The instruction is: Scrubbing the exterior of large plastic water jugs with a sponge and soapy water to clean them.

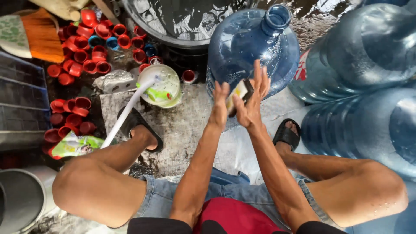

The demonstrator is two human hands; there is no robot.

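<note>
I see my left hand (219, 100) and right hand (253, 97) pressed together on 1 small yellow-and-dark scrubbing sponge (239, 93) at frame centre, before the blue water jug (247, 47); it looks light, soft, wet, likely slippery, best pinched by its edges.

One head-worn camera, looking steeply down from close above. It faces the wet floor (182, 130) ahead. No second view.
</note>
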